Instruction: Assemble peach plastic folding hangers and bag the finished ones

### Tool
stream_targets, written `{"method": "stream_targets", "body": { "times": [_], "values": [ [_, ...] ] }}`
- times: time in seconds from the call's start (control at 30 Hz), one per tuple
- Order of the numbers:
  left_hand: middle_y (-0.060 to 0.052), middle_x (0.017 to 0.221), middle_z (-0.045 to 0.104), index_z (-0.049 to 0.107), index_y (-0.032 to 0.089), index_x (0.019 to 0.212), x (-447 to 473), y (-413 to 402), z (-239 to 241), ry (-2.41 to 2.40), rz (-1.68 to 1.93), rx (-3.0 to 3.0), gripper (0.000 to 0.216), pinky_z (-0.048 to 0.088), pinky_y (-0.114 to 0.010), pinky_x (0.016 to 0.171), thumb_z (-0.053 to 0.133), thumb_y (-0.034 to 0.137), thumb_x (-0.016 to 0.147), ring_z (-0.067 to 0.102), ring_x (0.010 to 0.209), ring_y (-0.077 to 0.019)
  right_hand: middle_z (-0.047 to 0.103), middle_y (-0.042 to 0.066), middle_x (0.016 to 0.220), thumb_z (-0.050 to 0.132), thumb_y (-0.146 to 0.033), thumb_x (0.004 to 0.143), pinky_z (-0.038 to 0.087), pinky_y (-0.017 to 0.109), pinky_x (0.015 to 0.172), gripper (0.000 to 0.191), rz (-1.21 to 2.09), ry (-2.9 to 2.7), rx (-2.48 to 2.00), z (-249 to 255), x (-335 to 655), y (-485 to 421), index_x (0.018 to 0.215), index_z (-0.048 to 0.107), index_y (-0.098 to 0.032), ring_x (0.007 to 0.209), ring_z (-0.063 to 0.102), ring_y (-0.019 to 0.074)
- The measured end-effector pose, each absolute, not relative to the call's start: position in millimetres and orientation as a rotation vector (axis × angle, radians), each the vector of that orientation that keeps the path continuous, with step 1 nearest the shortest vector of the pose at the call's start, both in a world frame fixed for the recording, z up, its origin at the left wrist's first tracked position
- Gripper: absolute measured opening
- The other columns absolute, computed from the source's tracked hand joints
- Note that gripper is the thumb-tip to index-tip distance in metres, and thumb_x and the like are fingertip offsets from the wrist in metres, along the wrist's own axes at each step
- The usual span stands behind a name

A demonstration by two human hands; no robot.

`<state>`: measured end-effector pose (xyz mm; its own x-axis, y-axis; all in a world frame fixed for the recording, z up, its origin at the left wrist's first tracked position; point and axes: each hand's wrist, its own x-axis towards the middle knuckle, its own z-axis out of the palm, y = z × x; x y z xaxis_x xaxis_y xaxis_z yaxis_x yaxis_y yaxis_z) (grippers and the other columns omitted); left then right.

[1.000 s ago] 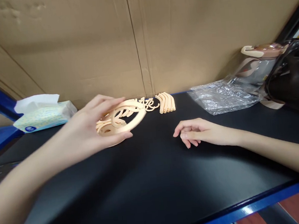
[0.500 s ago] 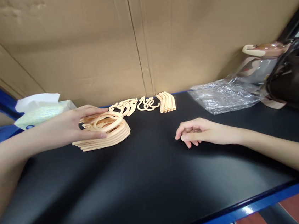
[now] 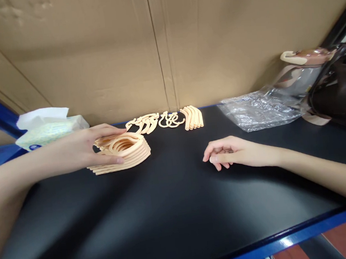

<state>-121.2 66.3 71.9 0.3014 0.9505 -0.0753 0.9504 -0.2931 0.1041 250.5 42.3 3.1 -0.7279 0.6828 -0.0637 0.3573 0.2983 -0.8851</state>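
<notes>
**Left hand clasps the ring stack**

Left of centre in the frame, our left hand (image 3: 91, 148) clasps the stack of peach plastic rings (image 3: 132, 152), which sits on the black tabletop (image 3: 181, 211). Our thumb presses against the near edge and our fingers lie over the far rim, so the stack is pinched between them. Its lower layers fan out a little toward us.

We judge the hold works best with an even squeeze from both sides and the stack flat on the surface, so no ring slides out or rides up.

Our right hand (image 3: 234, 152) rests on the tabletop right of centre, well apart from the stack, fingers loosely curled around nothing.

Just behind the stack, by the cardboard wall (image 3: 121, 48), lie small hook-shaped pieces (image 3: 156, 122) and a row of curved tubes (image 3: 192, 117). A tissue pack (image 3: 47, 128) sits at far left, with crumpled clear plastic (image 3: 257, 112) and a dark bag (image 3: 338, 87) at upper right.
</notes>
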Motion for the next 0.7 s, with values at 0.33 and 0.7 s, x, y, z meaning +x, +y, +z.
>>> {"method": "stream_targets", "body": {
  "times": [0.33,0.7],
  "values": [
    [-0.002,0.136,0.051,0.048,0.026,0.132,-106.9,56.7,80.3,1.772,-0.042,2.364,0.074,0.038,-0.031,0.095,0.057,0.065,0.07,0.051,0.115,-0.0289,0.062,0.001,0.073,0.054,-0.041,0.091,0.042,0.024,0.06,0.028,1.414,-2.248,-0.95,4.3,250.3,42.4,0.1,0.063,-0.015,0.062,0.053,0.0109],
    [-0.001,0.133,0.054,0.051,0.026,0.129,-105.2,56.7,79.7,1.757,-0.028,2.378,0.069,0.04,-0.03,0.092,0.056,0.063,0.072,0.054,0.113,-0.028,0.063,0.001,0.074,0.054,-0.039,0.091,0.041,0.024,0.06,0.027,1.413,-2.254,-0.952,5.8,251.2,41.6,0.1,0.063,-0.016,0.062,0.053,0.0101]
  ]
}}
